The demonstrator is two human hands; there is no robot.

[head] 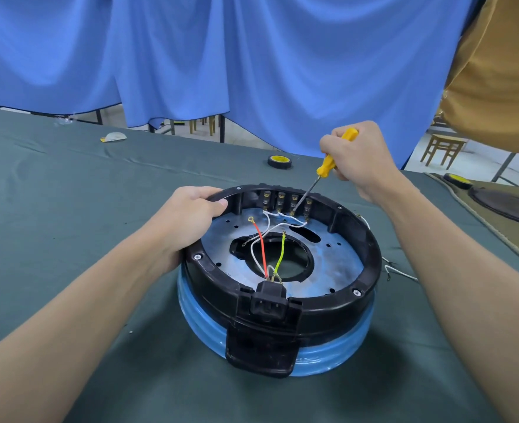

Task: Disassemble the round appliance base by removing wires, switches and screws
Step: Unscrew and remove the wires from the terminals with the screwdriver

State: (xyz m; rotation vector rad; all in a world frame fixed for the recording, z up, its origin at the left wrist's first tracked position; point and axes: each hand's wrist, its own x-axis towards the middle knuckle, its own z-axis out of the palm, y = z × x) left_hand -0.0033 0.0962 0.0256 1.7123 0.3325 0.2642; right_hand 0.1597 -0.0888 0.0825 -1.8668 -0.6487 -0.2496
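The round appliance base (355, 270), black ring over a blue body, sits upside down on the green cloth. My left hand (188, 218) grips its far-left rim. My right hand (358, 157) holds a yellow-handled screwdriver (328, 166), whose tip touches the third of several switches (294, 203) on the far inner wall. White wires (267, 221) run along the switch terminals. A red wire (261, 248) and a yellow-green wire (279, 257) lead to the black power socket (267, 300) at the near rim.
A roll of black tape (279, 161) lies behind the base. Loose white wires (398, 270) trail on the cloth to the right. Dark parts (508, 206) rest on a mat at the far right. A white scrap (114, 136) lies far left. Blue curtains hang behind.
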